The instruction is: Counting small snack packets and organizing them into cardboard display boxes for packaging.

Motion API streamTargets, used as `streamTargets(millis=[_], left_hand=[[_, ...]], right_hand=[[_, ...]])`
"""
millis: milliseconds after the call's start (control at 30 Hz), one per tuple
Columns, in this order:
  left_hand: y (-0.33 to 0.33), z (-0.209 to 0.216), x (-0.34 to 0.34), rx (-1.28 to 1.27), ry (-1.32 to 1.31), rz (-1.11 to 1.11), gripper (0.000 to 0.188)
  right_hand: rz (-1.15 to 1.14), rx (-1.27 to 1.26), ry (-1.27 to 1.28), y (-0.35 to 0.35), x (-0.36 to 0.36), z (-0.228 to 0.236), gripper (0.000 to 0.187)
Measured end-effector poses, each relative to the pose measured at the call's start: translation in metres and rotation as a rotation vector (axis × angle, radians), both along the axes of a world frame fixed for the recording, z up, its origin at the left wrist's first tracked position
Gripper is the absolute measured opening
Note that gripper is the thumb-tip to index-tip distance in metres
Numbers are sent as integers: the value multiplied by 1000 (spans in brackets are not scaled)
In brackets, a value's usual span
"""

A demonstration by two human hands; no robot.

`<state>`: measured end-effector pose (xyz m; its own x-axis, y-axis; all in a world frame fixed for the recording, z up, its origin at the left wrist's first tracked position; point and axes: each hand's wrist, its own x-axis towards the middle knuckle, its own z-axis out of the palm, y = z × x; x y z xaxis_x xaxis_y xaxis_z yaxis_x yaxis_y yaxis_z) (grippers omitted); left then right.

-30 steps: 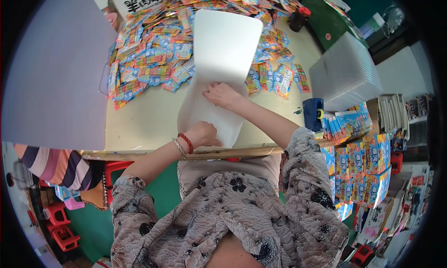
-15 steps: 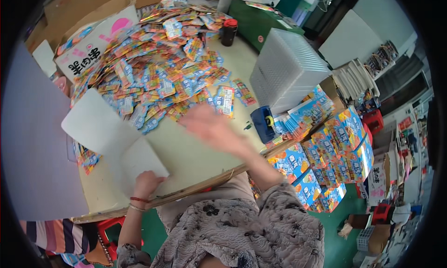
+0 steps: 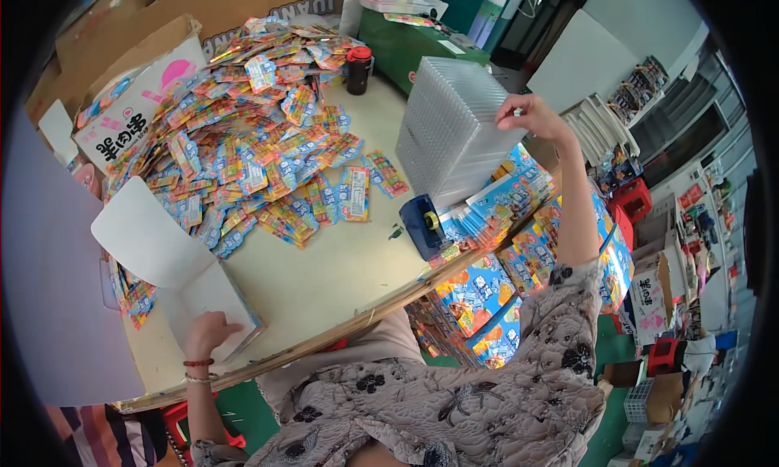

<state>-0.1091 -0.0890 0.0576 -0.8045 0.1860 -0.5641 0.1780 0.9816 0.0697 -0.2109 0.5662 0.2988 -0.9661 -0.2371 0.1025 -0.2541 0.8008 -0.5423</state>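
On the table (image 3: pixel 341 272), the person's left hand (image 3: pixel 209 333) lies flat, fingers spread, pressing a white folder (image 3: pixel 174 276) near the front edge. Their right hand (image 3: pixel 537 116) pinches the top of a clear tray stack (image 3: pixel 454 130) beside a packet pile (image 3: pixel 260 142)

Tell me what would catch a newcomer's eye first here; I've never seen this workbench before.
A big heap of bright packets covers the far left of the table. To the right stands a tall stack of clear plastic trays, with the right hand on its top corner. Near the table's front left edge, the left hand presses on a folded white card.
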Motion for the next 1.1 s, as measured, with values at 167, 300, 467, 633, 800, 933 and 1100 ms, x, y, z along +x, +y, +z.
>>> streamTargets(millis=[167,300,467,633,800,933,1100], left_hand=[[21,68,15,363,300,176,32],[21,82,27,571,360,182,24],[37,99,31,641,413,239,22],[48,94,27,773,411,190,21],[69,92,24,852,374,77,19],[76,87,26,821,325,70,17],[108,102,17,865,125,80,18]], right_hand=[[-14,-174,-244,24,-14,2,14],[-15,-225,-235,27,-14,-1,14],[-5,-231,-240,25,-13,0,14],[-19,-182,-258,24,-14,4,12],[-2,-54,-136,19,-3,6,7],[-73,31,205,-13,19,-17,6],[2,318,667,-24,32,-33,7]])
